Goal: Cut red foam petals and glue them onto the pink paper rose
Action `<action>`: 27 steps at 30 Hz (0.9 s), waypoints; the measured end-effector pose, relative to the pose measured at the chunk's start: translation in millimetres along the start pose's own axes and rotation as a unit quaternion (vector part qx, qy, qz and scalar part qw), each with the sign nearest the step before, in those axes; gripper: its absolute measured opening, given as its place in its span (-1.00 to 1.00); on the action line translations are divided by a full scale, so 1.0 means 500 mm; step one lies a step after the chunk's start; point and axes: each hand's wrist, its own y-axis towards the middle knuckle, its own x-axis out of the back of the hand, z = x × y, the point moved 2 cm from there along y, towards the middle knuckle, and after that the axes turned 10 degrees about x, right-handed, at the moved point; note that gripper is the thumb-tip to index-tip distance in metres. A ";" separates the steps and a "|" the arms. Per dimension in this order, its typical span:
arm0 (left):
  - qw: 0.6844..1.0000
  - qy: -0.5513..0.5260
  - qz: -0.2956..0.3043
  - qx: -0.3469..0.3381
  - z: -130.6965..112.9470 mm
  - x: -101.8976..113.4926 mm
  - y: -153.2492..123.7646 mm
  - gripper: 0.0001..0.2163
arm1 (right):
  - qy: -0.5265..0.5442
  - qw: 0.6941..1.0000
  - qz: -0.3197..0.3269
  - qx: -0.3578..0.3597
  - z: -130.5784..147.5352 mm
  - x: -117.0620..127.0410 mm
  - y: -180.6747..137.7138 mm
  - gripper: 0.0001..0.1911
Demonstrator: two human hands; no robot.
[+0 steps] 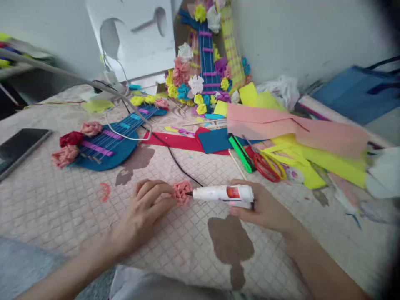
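My left hand rests low on the quilted cover, its fingers curled round a small pink paper flower that it pins to the surface. My right hand grips a white glue gun lying level, nozzle pointing left and touching the flower. The gun's black cord runs away to the back left. A blue paper guitar with purple bars and pink and red flowers lies further back on the left.
Green cutter and red-handled scissors lie behind the gun. Pink, yellow, red and blue sheets spread right. A tall flower-covered guitar leans on the wall. A phone lies far left; a blue bag is at right.
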 end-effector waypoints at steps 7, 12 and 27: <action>1.000 -0.011 0.018 -0.002 0.007 0.001 0.002 -0.79 | 0.005 1.000 0.013 0.005 -0.001 -0.002 0.006 -0.81; 1.000 0.001 0.022 0.006 0.003 0.006 0.008 -0.78 | 0.006 1.000 0.025 0.012 0.006 -0.004 0.009 -0.84; 0.999 -0.019 0.041 -0.008 -0.001 0.000 0.026 -0.82 | -0.023 0.998 0.054 0.011 0.008 -0.005 0.012 -0.78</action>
